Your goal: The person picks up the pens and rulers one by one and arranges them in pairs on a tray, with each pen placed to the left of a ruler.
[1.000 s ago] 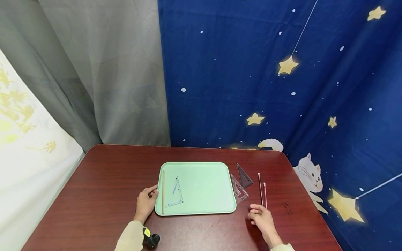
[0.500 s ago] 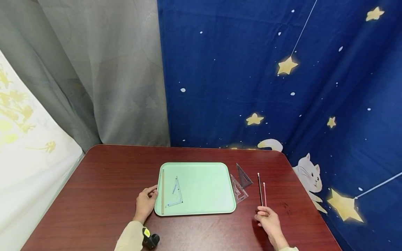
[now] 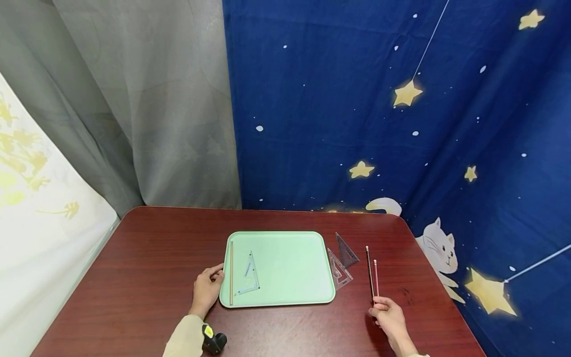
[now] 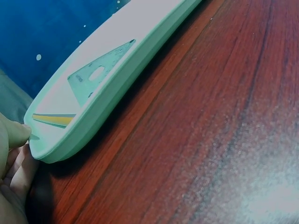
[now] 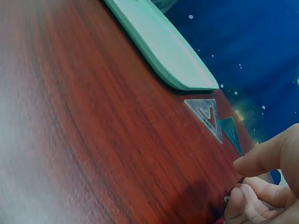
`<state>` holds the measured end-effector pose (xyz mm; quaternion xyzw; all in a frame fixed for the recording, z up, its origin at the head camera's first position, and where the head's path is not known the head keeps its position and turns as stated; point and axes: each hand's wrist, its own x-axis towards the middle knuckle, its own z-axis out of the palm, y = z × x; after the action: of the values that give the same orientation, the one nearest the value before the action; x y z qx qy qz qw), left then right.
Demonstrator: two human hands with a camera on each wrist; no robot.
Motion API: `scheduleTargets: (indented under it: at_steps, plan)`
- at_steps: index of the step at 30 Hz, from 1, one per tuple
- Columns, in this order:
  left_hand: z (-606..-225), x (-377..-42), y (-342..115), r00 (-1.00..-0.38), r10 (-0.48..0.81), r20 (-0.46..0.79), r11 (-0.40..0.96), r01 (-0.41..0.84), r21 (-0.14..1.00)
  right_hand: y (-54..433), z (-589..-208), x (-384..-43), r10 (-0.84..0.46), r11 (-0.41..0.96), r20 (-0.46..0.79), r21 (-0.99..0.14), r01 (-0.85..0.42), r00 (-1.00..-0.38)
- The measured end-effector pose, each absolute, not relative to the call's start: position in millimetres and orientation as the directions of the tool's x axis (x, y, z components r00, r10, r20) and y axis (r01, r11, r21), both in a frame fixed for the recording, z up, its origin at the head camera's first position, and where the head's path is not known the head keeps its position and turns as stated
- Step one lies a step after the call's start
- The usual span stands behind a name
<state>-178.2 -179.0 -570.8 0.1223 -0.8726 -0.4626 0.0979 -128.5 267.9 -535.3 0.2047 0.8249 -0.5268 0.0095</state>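
My left hand (image 3: pixel 207 291) holds the left edge of a pale green tray (image 3: pixel 294 267); the left wrist view has the thumb (image 4: pixel 17 135) at the rim and fingers curled lower down beside it. A yellowish pencil (image 3: pixel 231 272) and a clear set square (image 3: pixel 255 283) lie in the tray. On the right, my right hand (image 3: pixel 389 317) is at the near ends of a black pencil (image 3: pixel 369 270) and a red pencil (image 3: pixel 376 277). A gap shows between its thumb and forefinger in the right wrist view. Contact with the pencils is hard to make out.
Beside the tray's right edge lie a clear set square (image 3: pixel 342 278) and a darker set square (image 3: pixel 346 252), close together. The brown table (image 3: pixel 169 238) ends at a grey curtain (image 3: pixel 187 124) and a blue starry curtain (image 3: pixel 312 124).
My right hand has moved right and slightly nearer to me along the pencils' near ends. The pencils and the left hand on the tray have stayed in place.
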Motion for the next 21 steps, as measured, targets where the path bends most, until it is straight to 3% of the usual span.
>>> scheduleTargets:
  at_steps: [21]
  plan:
    - [-573.2, -177.8, -179.0, -0.949, -0.307, 0.073, 0.543, -0.112, 0.832, 277.3, -536.0, -125.0, 0.365, 0.427, -0.231, -0.819, 0.383, -0.902]
